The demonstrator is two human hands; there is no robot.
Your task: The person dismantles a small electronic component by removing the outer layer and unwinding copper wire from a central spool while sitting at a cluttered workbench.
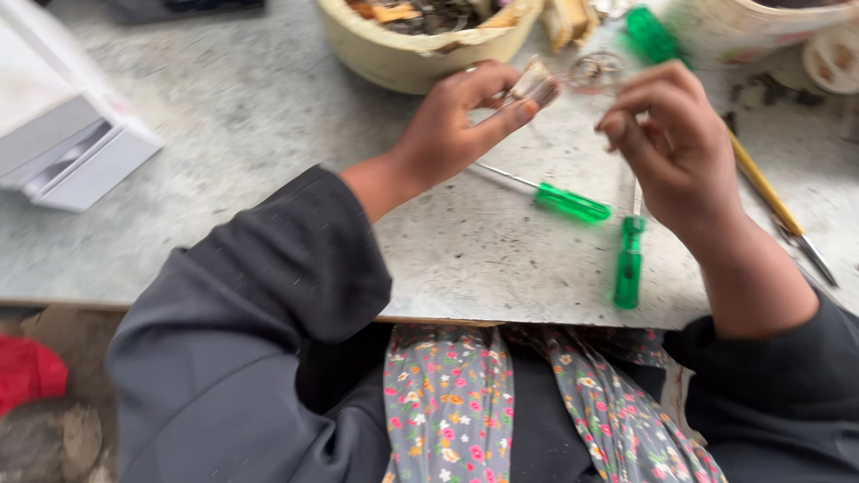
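Pale block (534,85) between left fingers (506,114)

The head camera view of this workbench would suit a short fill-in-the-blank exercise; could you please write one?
1. The left hand pinches a small pale part between thumb and ____.
2. The two screwdrivers lying on the table between the hands have handles of ____ colour.
3. The yellow-handled tool lies on the side of the ____ hand.
4. The right hand is raised above the ____.

Missing words: fingers; green; right; table
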